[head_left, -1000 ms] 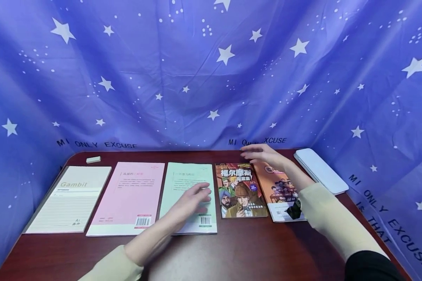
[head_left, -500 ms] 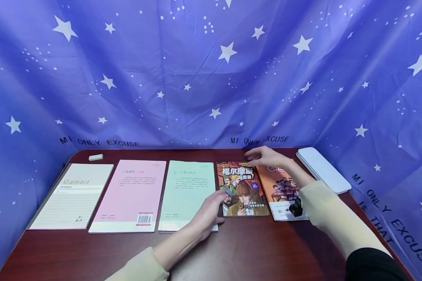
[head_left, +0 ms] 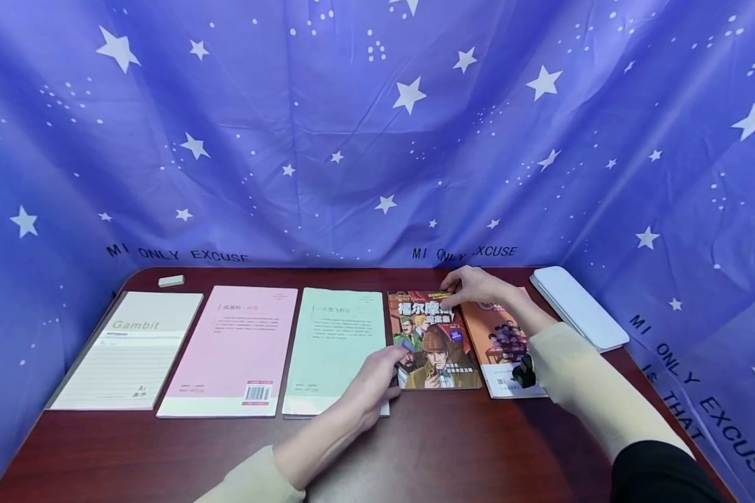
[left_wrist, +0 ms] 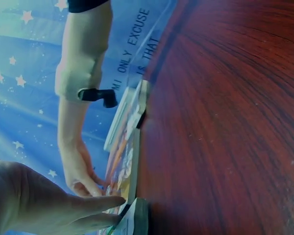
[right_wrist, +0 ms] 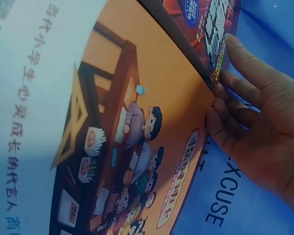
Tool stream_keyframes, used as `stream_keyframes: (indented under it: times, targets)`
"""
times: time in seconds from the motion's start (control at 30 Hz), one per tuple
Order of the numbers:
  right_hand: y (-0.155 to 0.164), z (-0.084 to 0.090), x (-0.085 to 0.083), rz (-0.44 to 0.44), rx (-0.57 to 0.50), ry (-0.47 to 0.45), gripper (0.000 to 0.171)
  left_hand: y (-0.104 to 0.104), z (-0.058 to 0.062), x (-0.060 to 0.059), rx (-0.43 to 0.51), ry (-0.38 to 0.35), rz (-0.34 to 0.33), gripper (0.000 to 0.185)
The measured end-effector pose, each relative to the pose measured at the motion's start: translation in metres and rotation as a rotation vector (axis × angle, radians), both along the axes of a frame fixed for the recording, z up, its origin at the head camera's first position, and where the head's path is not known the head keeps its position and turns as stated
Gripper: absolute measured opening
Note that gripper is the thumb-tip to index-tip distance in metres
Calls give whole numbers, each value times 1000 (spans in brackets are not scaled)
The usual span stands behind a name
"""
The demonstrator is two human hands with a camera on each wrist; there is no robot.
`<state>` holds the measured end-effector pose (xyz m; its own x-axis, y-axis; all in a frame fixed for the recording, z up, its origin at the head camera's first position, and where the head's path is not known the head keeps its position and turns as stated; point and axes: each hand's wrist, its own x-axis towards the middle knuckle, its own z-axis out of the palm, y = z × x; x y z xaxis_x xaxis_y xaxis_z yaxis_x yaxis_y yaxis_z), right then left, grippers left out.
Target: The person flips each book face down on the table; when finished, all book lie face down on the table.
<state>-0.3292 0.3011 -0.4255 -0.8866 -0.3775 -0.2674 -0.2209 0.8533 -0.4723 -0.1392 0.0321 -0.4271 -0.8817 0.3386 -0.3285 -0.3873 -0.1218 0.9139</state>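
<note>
A comic-style book with detective figures on its cover lies flat on the dark red table. My right hand pinches its far right corner, the thumb on the cover and curled fingers at the edge in the right wrist view. My left hand is at its near left edge, fingers fairly straight, in the gap beside the green book. In the left wrist view, the left fingertips reach the book's near corner. Under my right forearm lies an orange-and-white book with cartoon children, partly covered.
Further left lie a pink book and a cream notebook. A small white block sits behind them. At the back right is a white flat case. A blue star-printed curtain encloses the table's back and sides.
My left hand has moved right from above the green book to the comic book's left edge. The right hand has come down onto that book's far right corner, its fingers closing there.
</note>
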Motion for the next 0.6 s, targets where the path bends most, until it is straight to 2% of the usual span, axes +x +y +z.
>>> stream_keyframes:
  times: [0.27,0.47,0.6]
  targets:
    - [0,-2,-1,18,30,1,53,-15,3,-1,5,-105,-57,63]
    - [-2,-5,-2,14,35,-4,53,-22,3,0,72,-189,-62,69]
    - [-2,-7,-1,5,45,17,52,-21,3,-1,109,-207,-67,73]
